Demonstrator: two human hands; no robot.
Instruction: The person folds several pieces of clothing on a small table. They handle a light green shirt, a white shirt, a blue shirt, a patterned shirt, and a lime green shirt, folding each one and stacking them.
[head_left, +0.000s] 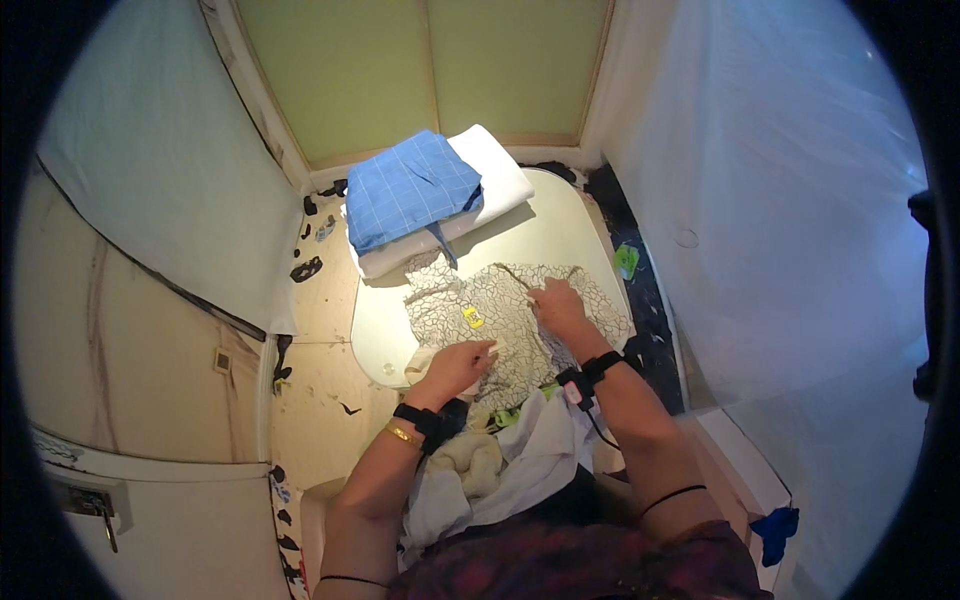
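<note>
A white cloth with a dark crackle pattern (517, 330) lies spread on a pale, round-cornered table (559, 225). A small yellow tag (472, 317) bearing writing rests on its left part. My right hand (561, 307) is on the cloth, thumb and fingertips pinched at a dark-edged fold. Over the lower left of the cloth is my left hand (459, 366), its fingers bent close together; whether they grip fabric cannot be told. Black straps with small devices circle both wrists. White fabric (536, 450) and a cream plush piece (469, 461) are bunched on my lap.
At the table's back, a folded blue checked cloth (412, 187) lies on a folded white one (495, 172). Translucent sheeting (780, 187) hangs along the right. A green-paned panel (360, 75) stands behind. Dark scraps (306, 269) litter the floor at left.
</note>
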